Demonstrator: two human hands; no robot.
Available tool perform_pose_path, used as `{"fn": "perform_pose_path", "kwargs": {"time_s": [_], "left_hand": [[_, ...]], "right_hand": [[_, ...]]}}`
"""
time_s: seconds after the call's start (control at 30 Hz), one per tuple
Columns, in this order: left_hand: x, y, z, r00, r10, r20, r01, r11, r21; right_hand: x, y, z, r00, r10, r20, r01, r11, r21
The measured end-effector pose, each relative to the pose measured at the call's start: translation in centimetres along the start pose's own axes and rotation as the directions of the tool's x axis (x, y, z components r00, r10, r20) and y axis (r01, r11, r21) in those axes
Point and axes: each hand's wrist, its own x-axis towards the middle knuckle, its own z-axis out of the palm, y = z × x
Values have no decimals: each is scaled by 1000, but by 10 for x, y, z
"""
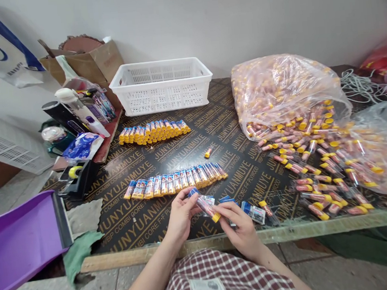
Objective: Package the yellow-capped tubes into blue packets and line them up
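Between both hands, near the table's front edge, is a small clear tube [205, 205] with a yellow cap and a blue top. My left hand [183, 213] pinches its blue upper end. At the yellow cap, the fingers of my right hand [238, 225] are closed on the tube. Small blue-and-white packets [254, 212] lie beside and partly behind my right hand. A capped tube [267, 208] rests to their right. Just beyond my hands runs a row of blue-labelled tubes [174, 182]. Farther back sits a stacked group of similar tubes [154, 131].
A white basket [164, 97] stands at the back. On the right, a plastic bag [276, 82] spills many yellow-capped tubes [323, 178]. One tube [208, 152] lies alone mid-table. At left are a tape dispenser [77, 181], bottles [77, 110] and a purple dustpan [21, 243].
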Motion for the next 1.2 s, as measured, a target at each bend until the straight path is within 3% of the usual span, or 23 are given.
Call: {"fn": "perform_pose_path", "kwargs": {"time_s": [0.1,0.27,0.37,0.63,0.97,1.07,1.13,1.2], "left_hand": [[-4,3,4,988,-93,120,85,994,69],[-8,-2,5,945,-193,265,142,969,202],[-9,-5,6,945,-203,255,148,965,218],[-11,-8,9,956,-193,220,146,966,214],[-13,-10,12,960,-195,199,156,968,198],[-6,-12,5,974,-144,177,91,956,280],[4,-14,-5,991,-20,134,-52,857,513],[14,-18,-16,983,138,123,-180,559,809]], "right_hand": [[7,3,-3,1000,-9,11,9,1000,-28],[17,5,-8,977,-37,209,11,992,123],[17,7,-7,970,-47,238,-2,979,202],[15,7,-3,982,-44,182,-4,967,255],[14,4,-3,984,-56,169,14,971,240],[27,16,-12,985,-63,160,40,989,142],[45,34,-23,993,-59,105,56,998,32],[69,59,-35,997,-27,67,31,997,-67]]}}
